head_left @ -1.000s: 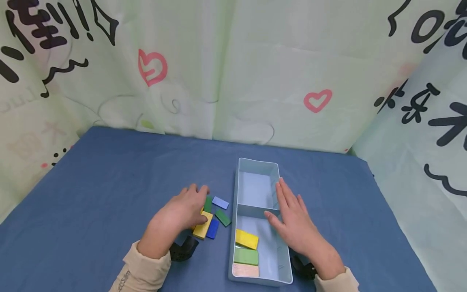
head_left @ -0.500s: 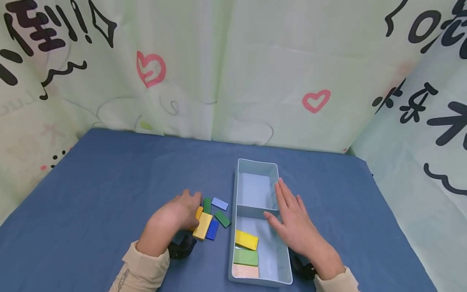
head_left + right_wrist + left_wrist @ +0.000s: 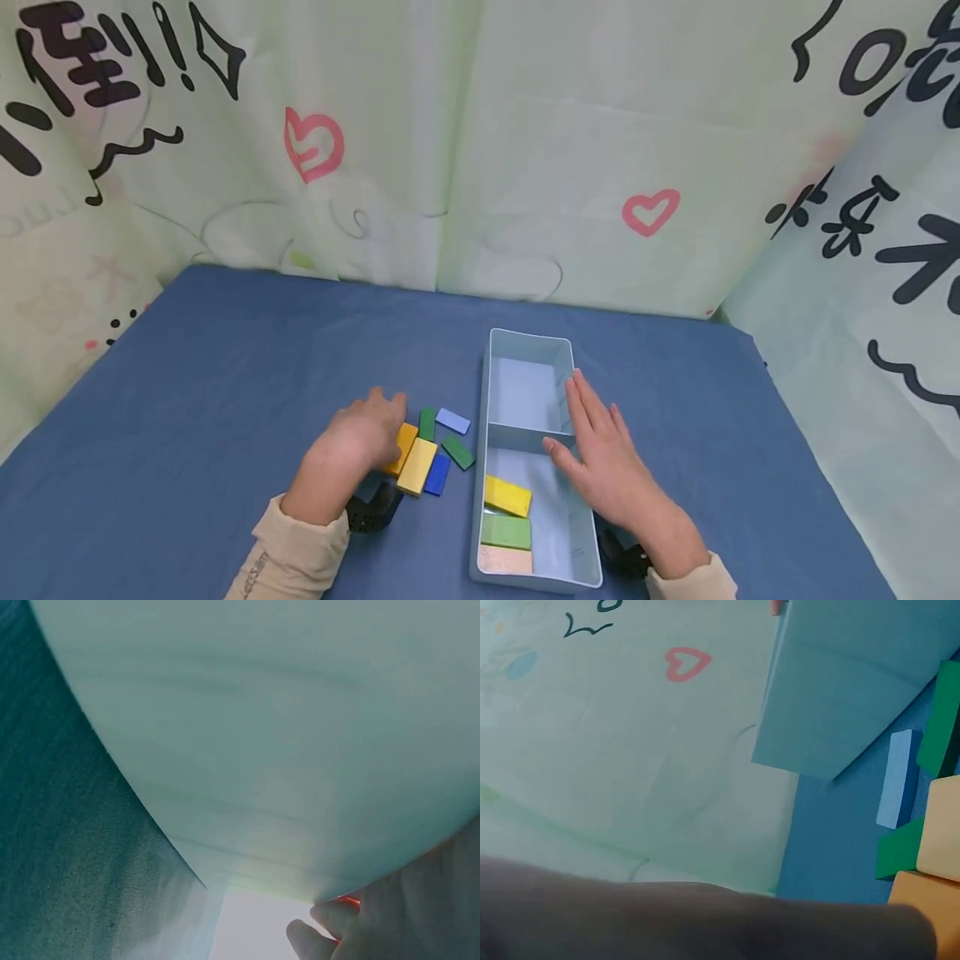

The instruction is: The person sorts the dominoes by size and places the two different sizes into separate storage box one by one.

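Note:
My left hand (image 3: 363,429) reaches over the left side of a group of wooden blocks, its thumb right at an orange block (image 3: 407,447). The other fingertips are hidden, so I cannot tell whether they pinch anything. Beside the orange block lie a tan block (image 3: 417,468), a dark blue block (image 3: 437,475), two green blocks (image 3: 427,423) and a light blue block (image 3: 453,421). With fingers straight, my right hand (image 3: 603,454) rests along the right wall of a pale blue two-compartment box (image 3: 525,437), thumb over its rim.
In the box's near compartment lie a yellow block (image 3: 507,496), a light green block (image 3: 506,531) and a pink block (image 3: 506,559) along the left wall. A blue cloth (image 3: 285,367) covers the table. Printed curtains (image 3: 525,150) stand behind and at both sides.
My left hand has drawn left off the blocks, uncovering the orange block and more of the tan and green ones. The right hand stays in place on the box.

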A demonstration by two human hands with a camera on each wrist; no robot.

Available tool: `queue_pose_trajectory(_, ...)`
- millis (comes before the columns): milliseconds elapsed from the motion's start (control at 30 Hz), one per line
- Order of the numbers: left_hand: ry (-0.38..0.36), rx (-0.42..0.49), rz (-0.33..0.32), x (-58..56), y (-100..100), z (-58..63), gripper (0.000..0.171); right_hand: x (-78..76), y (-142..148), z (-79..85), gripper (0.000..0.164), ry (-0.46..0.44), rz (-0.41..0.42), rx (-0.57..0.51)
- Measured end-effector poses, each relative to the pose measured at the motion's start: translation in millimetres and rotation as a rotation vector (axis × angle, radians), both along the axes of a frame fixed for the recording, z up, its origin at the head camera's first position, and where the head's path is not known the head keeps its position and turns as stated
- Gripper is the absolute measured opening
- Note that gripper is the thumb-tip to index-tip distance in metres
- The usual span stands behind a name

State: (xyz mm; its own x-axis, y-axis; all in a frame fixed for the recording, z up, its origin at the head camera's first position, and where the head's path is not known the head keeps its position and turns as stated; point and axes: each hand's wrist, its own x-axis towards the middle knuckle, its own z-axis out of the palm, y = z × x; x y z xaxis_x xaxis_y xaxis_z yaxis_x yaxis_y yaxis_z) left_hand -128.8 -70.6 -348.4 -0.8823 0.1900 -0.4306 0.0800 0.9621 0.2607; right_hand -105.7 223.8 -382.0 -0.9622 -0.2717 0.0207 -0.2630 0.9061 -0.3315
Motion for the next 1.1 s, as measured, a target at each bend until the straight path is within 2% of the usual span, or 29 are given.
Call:
queue_pose_trajectory(300,0.002,0.037,-0.022,4.0,0.6,-2.2,0.046,1.7,-0.9,-2.3,0.084,-0.006,-0.001,0.004)
queue_pose_trajectory(533,-0.017,-0.017,0.006,5.5,4.2,-4.2,0.069,1.8,-1.6,-1.7,0.083,0.004,-0.001,0.003)
queue_pose_trajectory(767,-0.020,-0.030,0.005,4.3,6.5,-7.9,0.055,2.3,-2.3,-2.5,0.083,-0.001,-0.002,0.008)
queue_pose_trajectory(967,0.022,-0.025,-0.001,2.1,8.1,-12.3,0.043,1.3,-2.5,-2.6,0.082,0.012,-0.001,0.007)
queue_pose_trajectory(1100,0.045,0.002,-0.004,0.9,9.6,-12.3,0.025,0.8,-1.6,-2.3,0.083,0.012,-0.002,0.004)
